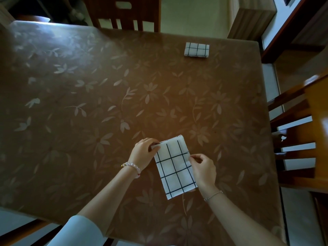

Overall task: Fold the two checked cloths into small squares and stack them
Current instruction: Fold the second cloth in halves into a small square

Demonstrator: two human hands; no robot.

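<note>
Two checked cloths lie on the desk [88, 103]: a small folded cloth [196, 49] at the far right, and a long cloth [174, 166] near the front. Left hand [144, 153] fingers pinch its far-left corner; right hand [204, 169] fingers pinch its right edge.

Place: it looked like a home dining room.
Surface: the surface [88, 103] was a large dining table under a brown cover printed with pale flowers and leaves.
Seating: one slatted wooden chair [124, 16] stood at the far edge, and a second chair [300, 139] stood at the right.
Floor: the pale floor [193, 16] showed beyond the far edge.
Furniture: a wood-grain cabinet [252, 23] stood far right.
</note>
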